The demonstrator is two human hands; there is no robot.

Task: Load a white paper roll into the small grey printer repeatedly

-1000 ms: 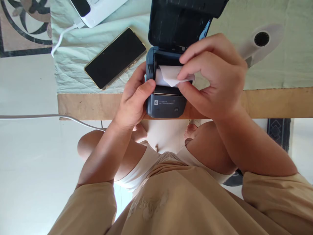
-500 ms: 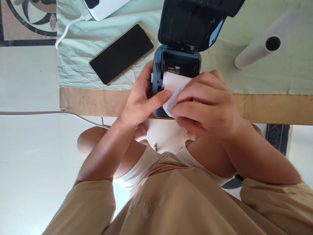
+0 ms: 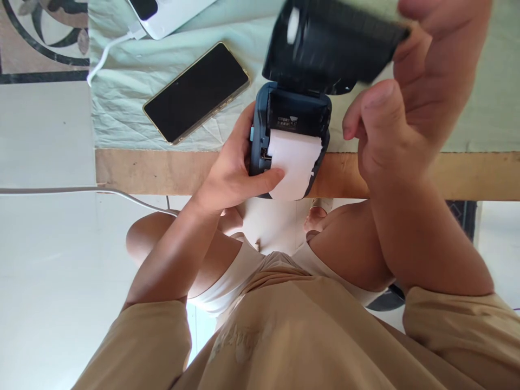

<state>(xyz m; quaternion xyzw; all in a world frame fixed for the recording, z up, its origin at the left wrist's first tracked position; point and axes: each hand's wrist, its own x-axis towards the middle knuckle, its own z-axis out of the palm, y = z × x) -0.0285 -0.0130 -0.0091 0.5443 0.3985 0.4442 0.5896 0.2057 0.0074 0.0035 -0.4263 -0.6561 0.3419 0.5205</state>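
Observation:
A small dark-blue label printer [image 3: 260, 116] stands at the table's front edge with its black lid [image 3: 320, 46] raised. My left hand [image 3: 229, 173] is wrapped round the printer's left side, its thumb pressing on the white paper [image 3: 296, 162]. The paper lies over the lower part of the printer's bay and reaches the front edge. Up at the right, my right hand [image 3: 422, 97] has its fingers apart and holds nothing; some fingertips meet the lid's right corner. The lid is blurred by motion.
Left of the printer a black-screened phone [image 3: 197, 92] lies on the pale green cloth [image 3: 122, 116]. Behind it is a white device [image 3: 170, 16] with a white cable [image 3: 106, 54] plugged in. A wooden strip [image 3: 158, 170] forms the table's front edge.
My right hand has let go of the paper and moved up and right to the lid. The paper now lies flatter in the printer. The lid has shifted and tilted; my left hand stays on the printer.

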